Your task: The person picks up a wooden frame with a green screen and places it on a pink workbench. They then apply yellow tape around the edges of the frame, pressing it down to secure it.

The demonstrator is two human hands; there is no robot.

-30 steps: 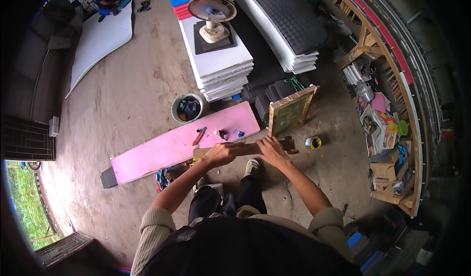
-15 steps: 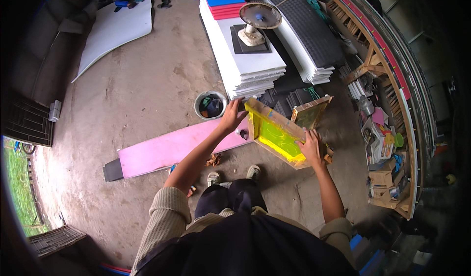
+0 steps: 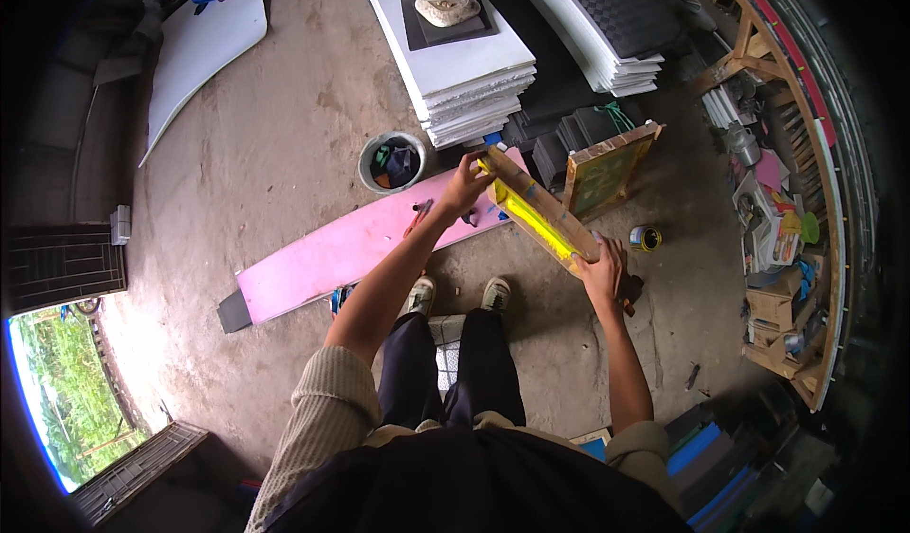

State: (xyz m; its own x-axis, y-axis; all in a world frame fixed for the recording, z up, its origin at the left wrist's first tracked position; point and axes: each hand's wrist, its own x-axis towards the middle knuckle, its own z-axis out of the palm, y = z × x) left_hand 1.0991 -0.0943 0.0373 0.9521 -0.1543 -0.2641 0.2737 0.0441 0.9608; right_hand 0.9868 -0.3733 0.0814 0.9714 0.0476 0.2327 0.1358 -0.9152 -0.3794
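Both grips on yellow-meshed wooden frame (image 3: 536, 220)

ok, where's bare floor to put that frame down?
Bare concrete lies left of the bucket, between the white sheet and the pink board, and right of the shoes below the can. Crowded by the shelving and sheet stacks.

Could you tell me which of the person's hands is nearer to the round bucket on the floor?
Left. The left hand grips the wooden screen frame just right of the bucket; the right hand holds the frame's far end, farther away.
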